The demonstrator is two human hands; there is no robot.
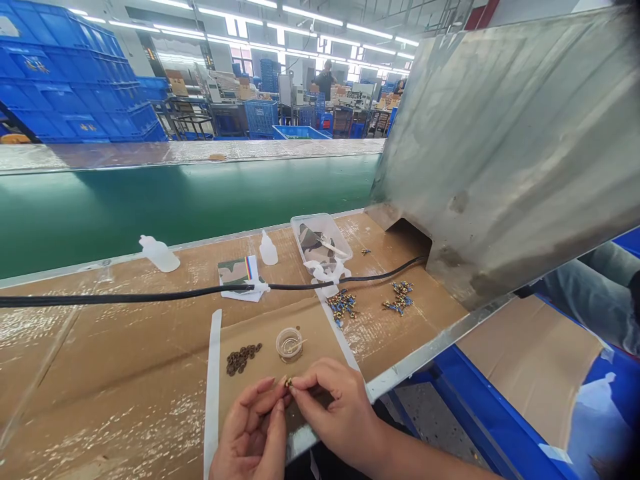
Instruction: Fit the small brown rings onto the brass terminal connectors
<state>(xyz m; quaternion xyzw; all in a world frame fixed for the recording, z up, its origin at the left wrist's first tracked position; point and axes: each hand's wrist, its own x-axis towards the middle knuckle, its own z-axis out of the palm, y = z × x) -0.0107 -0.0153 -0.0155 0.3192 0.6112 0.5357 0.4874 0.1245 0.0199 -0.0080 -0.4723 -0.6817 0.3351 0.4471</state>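
Brass fitting [289,383], tiny, stiff and light (easily dropped), sits pinched between the fingertips of your left hand [250,427] and right hand [337,417], so hold it by the rim; small rings [243,359] lie on the cardboard [125,347] beyond.

Green conveyor belt [190,207] straight ahead of me. Stainless steel hood [505,153] on my right, black cable [125,295] coming out of notch at its base and lying across cardboard sheet [100,347]. Near belt edge, white plastic bottle [159,254] on its side, second bottle [268,251] upright. Clear plastic tub [320,240] holds camouflage-print scraps. Two loose piles of brass-and-blue connectors [400,299] beside it. Far off, stacked blue crates [65,87], co-worker [325,79] standing among benches.
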